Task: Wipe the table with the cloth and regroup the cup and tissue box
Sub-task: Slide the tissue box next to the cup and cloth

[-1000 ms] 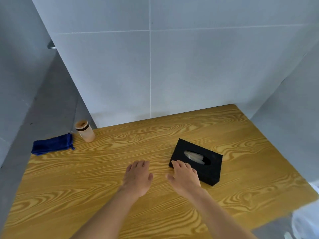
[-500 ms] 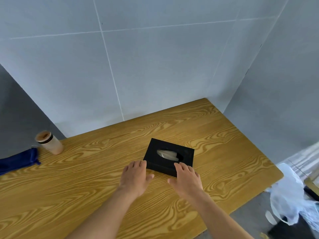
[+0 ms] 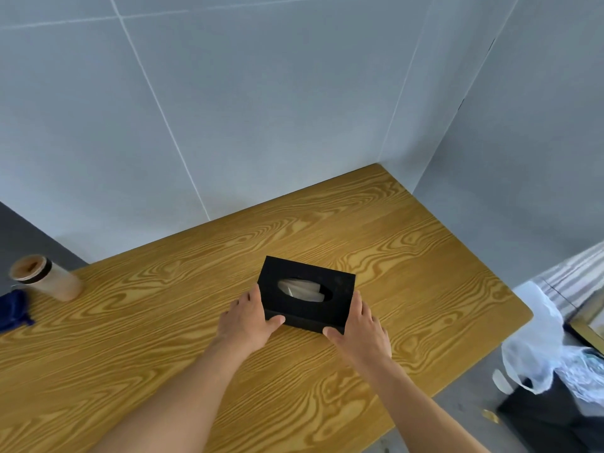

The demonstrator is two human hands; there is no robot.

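Your left hand and right hand clasp the black tissue box from its two short ends, thumbs on its near side, mid-table. The cup and blue cloth sit together at the table's left edge, well apart.

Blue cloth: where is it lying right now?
In the head view, the blue cloth lies at the table's far left edge, partly cut off by the frame, just beside the cup.
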